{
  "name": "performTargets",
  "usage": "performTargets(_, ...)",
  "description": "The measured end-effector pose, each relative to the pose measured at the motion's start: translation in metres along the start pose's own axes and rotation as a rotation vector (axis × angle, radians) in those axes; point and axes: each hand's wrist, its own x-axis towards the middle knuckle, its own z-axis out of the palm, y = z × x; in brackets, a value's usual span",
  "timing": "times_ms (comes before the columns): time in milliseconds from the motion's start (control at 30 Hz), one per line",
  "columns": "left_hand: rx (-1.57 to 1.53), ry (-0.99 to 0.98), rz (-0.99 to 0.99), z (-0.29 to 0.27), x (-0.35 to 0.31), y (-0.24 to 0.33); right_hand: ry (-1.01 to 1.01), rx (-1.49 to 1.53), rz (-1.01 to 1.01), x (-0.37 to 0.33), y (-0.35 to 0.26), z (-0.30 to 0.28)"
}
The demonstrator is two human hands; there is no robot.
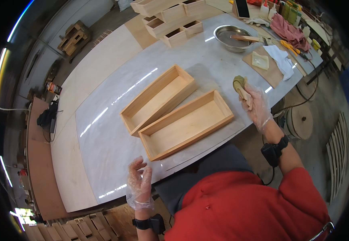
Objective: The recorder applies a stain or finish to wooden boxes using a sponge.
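Note:
Two long, shallow wooden boxes lie open side up on the grey-covered table. The nearer wooden box (186,127) touches or nearly touches the farther wooden box (158,99), which sits at a slight angle behind it. My right hand (258,106), in a clear plastic glove, is closed around a folded cloth (240,85), greenish at its tip, just right of the boxes. My left hand (139,180), gloved the same way, hovers by the table's front edge near the closer box's left corner. Its fingers are loosely curled and apart, holding nothing.
At the back right stand a metal bowl (233,38) with a brush across it, a small clear tray (260,60), a white cloth (279,61), a pink cloth (289,32) and several bottles. Stacked wooden boxes (173,20) occupy the far edge. A cable (317,80) hangs at the right.

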Motion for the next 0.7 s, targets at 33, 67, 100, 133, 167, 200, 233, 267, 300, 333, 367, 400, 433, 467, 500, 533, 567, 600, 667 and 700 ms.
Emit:
performTargets(33, 0.142, 0.017, 0.081, 0.001, 0.001, 0.002, 0.042, -0.019, 0.012, 0.003, 0.004, -0.008)
performTargets(67, 0.145, 0.004, 0.083, 0.003, 0.003, 0.009, 0.084, -0.038, 0.024, 0.004, 0.006, -0.014)
performTargets(100, 0.302, -0.051, 0.164, 0.006, 0.005, 0.019, 0.09, -0.032, 0.025, 0.005, 0.008, -0.015)
performTargets(133, 0.458, -0.107, 0.246, 0.009, 0.009, 0.025, 0.101, -0.051, -0.005, 0.006, 0.01, -0.015)
performTargets(167, 0.463, -0.114, 0.249, 0.011, 0.017, 0.023, 0.112, -0.068, -0.037, 0.007, 0.012, -0.014)
performTargets(200, 0.593, -0.174, 0.387, 0.012, 0.027, 0.017, 0.117, -0.06, -0.038, 0.006, 0.013, -0.013)
performTargets(233, 0.723, -0.234, 0.528, 0.013, 0.036, 0.014, 0.106, -0.145, -0.045, 0.005, 0.013, -0.012)
performTargets(267, 0.687, -0.269, 0.489, 0.018, 0.041, 0.014, 0.095, -0.229, -0.053, 0.004, 0.013, -0.011)
performTargets(300, 0.696, -0.279, 0.503, 0.02, 0.047, 0.013, 0.105, -0.215, -0.059, 0.005, 0.016, -0.012)
performTargets(333, 0.723, -0.341, 0.493, 0.022, 0.052, 0.012, 0.083, -0.247, -0.116, 0.007, 0.021, -0.013)
performTargets(367, 0.752, -0.402, 0.482, 0.023, 0.057, 0.013, 0.061, -0.278, -0.174, 0.01, 0.026, -0.015)
performTargets(400, 0.756, -0.394, 0.453, 0.024, 0.059, 0.014, 0.07, -0.261, -0.179, 0.01, 0.029, -0.018)
performTargets(433, 0.772, -0.4, 0.465, 0.024, 0.06, 0.014, 0.084, -0.332, -0.184, 0.011, 0.032, -0.021)
performTargets(467, 0.732, -0.395, 0.418, 0.023, 0.059, 0.014, 0.097, -0.402, -0.188, 0.013, 0.036, -0.024)
performTargets(500, 0.699, -0.381, 0.371, 0.017, 0.056, 0.013, 0.095, -0.375, -0.195, 0.016, 0.042, -0.027)
performTargets(533, 0.518, -0.321, 0.342, 0.007, 0.047, -0.001, 0.039, -0.294, -0.199, 0.021, 0.052, -0.027)
performTargets(567, 0.392, -0.323, 0.313, -0.014, 0.042, -0.024, -0.027, -0.211, -0.206, 0.024, 0.059, -0.026)
performTargets(600, 0.209, -0.273, 0.203, -0.024, 0.033, -0.036, -0.112, -0.083, -0.199, 0.018, 0.062, -0.029)
performTargets(667, -0.074, -0.163, 0.103, -0.028, 0.011, -0.041, -0.264, 0.034, -0.204, 0.014, 0.073, -0.049)
performTargets(700, -0.179, -0.107, 0.118, -0.026, 0.002, -0.042, -0.331, 0.016, -0.226, 0.023, 0.078, -0.065)
